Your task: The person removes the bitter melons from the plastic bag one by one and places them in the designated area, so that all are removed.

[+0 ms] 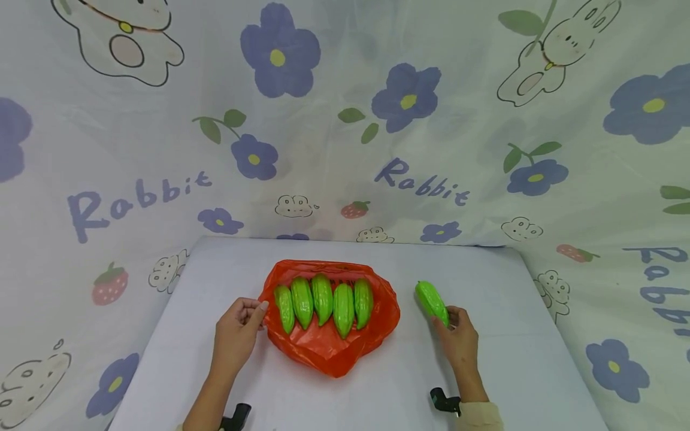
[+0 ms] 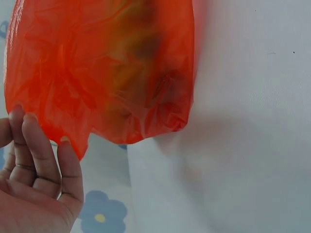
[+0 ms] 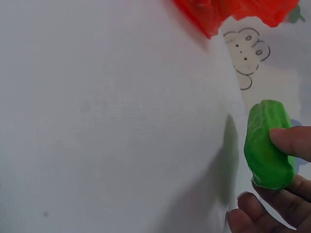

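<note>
A red plastic bag lies spread open on the table, with several glossy green ridged vegetables, shaped like small bitter melons, side by side in it. My left hand pinches the bag's left edge between thumb and fingers. In the left wrist view, the bag's translucent side hangs by the fingertips, and the contents show only as dim shapes. To the right of the bag, my right hand holds another green ridged vegetable by its near end. The thumb lies across that vegetable, fingers beneath.
A white table carries the bag. Behind and beside it hangs a pale cloth printed with blue flowers, rabbits and strawberries. Black camera mounts sit at both wrists. In the right wrist view, the bag's edge shows at the top.
</note>
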### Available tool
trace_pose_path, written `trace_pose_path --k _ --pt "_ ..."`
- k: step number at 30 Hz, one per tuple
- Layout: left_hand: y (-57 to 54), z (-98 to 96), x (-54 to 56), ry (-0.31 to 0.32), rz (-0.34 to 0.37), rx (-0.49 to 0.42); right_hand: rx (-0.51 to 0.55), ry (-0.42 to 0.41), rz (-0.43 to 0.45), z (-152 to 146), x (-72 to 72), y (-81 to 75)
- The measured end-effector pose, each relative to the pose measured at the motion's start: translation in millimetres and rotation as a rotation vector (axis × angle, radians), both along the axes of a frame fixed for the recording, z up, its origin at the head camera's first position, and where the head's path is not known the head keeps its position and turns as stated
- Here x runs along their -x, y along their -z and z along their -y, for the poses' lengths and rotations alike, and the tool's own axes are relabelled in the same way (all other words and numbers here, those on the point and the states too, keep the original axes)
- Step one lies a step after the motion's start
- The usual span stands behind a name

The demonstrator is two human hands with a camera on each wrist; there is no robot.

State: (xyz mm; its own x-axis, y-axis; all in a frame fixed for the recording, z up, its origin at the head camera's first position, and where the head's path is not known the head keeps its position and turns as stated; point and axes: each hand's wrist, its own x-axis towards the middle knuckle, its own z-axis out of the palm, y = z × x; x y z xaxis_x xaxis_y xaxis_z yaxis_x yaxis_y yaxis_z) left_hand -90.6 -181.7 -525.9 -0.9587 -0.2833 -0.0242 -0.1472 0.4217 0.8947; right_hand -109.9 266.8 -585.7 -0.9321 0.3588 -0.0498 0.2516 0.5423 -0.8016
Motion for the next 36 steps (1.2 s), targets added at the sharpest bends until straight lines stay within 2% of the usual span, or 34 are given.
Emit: trace_pose_path --k 18,27,36 --pt "2.9 0.1 -0.5 -0.001 -0.008 0.001 -0.055 0.045 -0.01 15.2 4.7 13.0" --pt "2.1 1.1 -0.2 -0.004 0.001 0.004 -0.136 0.009 -0.05 20.3 4.0 15.4" --pt "1.3 0.1 -0.9 -0.005 0.01 -0.005 -0.175 -0.002 -0.073 22.4 5.7 17.3"
